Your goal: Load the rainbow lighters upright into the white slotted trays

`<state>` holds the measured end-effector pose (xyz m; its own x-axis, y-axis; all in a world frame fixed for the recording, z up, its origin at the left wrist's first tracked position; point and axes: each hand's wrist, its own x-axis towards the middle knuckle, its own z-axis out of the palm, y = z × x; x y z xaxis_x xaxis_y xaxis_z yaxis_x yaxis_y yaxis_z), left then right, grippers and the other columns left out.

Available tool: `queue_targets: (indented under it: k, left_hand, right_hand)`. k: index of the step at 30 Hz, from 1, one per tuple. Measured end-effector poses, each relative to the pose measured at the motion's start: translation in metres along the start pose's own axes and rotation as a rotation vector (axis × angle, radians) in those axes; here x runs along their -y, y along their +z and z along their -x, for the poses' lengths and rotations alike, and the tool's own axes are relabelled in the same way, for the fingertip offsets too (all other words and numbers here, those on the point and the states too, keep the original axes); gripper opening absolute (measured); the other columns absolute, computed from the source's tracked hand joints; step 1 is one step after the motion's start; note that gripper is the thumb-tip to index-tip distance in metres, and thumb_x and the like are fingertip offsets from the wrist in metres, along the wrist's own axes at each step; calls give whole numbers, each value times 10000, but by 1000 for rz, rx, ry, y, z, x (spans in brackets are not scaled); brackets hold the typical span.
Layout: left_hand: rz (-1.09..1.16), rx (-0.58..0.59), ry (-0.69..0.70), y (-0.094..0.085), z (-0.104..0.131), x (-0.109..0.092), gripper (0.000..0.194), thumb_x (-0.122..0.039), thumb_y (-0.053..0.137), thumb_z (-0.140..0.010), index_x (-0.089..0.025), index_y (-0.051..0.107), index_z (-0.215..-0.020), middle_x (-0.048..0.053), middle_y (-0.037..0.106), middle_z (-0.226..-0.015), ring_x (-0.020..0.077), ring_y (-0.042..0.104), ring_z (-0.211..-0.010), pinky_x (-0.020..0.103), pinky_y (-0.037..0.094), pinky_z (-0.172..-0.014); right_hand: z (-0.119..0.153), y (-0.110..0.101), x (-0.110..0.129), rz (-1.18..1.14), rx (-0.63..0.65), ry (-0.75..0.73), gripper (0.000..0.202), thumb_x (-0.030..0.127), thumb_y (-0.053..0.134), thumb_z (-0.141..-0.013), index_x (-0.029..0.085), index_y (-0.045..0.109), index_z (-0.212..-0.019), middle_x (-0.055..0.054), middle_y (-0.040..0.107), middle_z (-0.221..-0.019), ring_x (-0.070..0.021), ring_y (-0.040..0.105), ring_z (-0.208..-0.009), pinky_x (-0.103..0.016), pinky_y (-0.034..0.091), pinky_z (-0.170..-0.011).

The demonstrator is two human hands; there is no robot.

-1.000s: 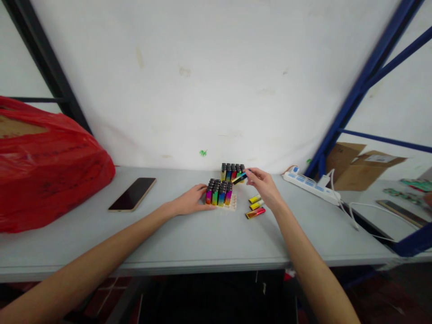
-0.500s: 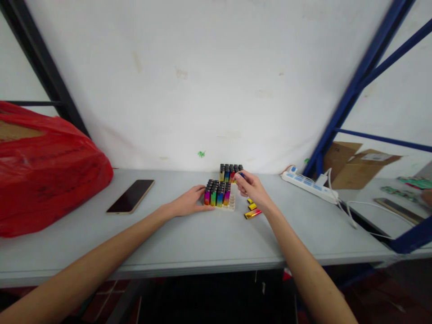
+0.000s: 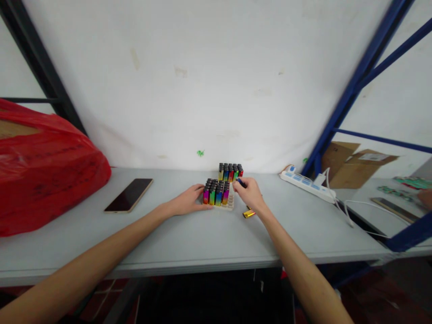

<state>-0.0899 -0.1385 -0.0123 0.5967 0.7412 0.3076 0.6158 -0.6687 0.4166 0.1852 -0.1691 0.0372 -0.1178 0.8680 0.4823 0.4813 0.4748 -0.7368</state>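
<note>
A white tray [image 3: 230,206] holds several upright lighters [image 3: 212,196] with black tops and shiny rainbow bodies. Its right end shows open slots. My left hand [image 3: 187,201] grips the tray's left end, thumb at the front and fingers behind. Over the right end, my right hand [image 3: 250,194] pinches a lighter [image 3: 241,182] with a dark blue end showing; the rest is hidden by the fingers. Loose yellow-gold lighters [image 3: 249,214] lie on the table under my right wrist, partly covered. Behind the tray, a second block of upright lighters [image 3: 231,172] stands near the wall.
A phone [image 3: 128,195] lies on the grey table [image 3: 189,243] to the left, beside a big red plastic bag [image 3: 50,171]. On the right are a white power strip [image 3: 308,185] with cables, a blue metal frame [image 3: 351,96] and a cardboard box [image 3: 357,168].
My right hand has come down and slightly nearer the tray's right end, its lighter now showing a dark blue end. The left hand keeps its place on the tray. The view shifts slightly.
</note>
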Motion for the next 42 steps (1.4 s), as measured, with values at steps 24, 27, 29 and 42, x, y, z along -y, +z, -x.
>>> queue_targets:
  k: [24,27,29,42]
  left_hand:
    - [-11,2,12,0,1,-2,782,-771,705,-865,-207,652,-1404,157,619,-1490,393,571,-1388,507,451,-1211]
    - [-8,5,14,0,1,-2,766,-768,710,-866,-214,661,-1394,155,623,-1488,387,575,-1383,502,453,-1207]
    - [-10,10,14,0,1,-2,758,-763,712,-870,-216,662,-1392,153,619,-1494,382,575,-1382,500,451,-1207]
    - [-17,6,23,-1,1,-3,767,-769,695,-877,-209,649,-1399,155,623,-1482,381,572,-1386,497,453,-1204]
  right_hand:
    - [-3,-17,2,104,408,-228,450,622,619,-988,199,712,-867,20,552,-646,-147,462,-604,-282,350,-592]
    - [-4,-16,-1,60,451,-197,394,589,678,-956,201,745,-971,19,604,-673,-151,520,-617,-276,393,-602]
    - [-3,-15,-2,20,484,-176,351,539,720,-934,206,731,-1042,26,623,-691,-155,556,-635,-272,426,-616]
    - [-3,-16,4,160,477,-238,191,384,737,-947,208,707,-1014,29,664,-704,-150,579,-632,-267,417,-630]
